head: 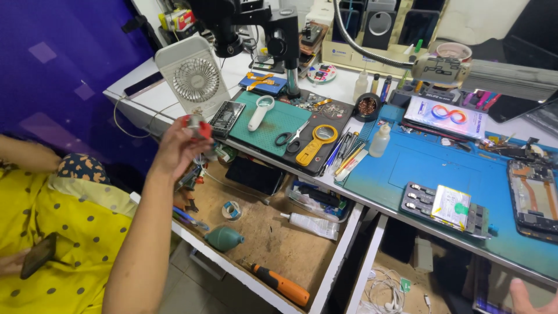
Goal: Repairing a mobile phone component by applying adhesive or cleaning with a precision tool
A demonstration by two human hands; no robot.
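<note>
My left hand [177, 148] wrapped round a small red and silver thing [196, 126], and my fingers hid most of it, so its kind could not be told. My right hand [530, 298] was cut off by the bottom edge, only fingertips showing, their grip unreadable. The open phone [536, 200] ran off the right edge. The microscope [256, 26] lost its top beyond the frame. Small parts on the dark mat [325, 107] were too tiny to make out.

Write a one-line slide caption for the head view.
Left hand lifts a small red object above an open drawer beside a blue repair mat.
</note>
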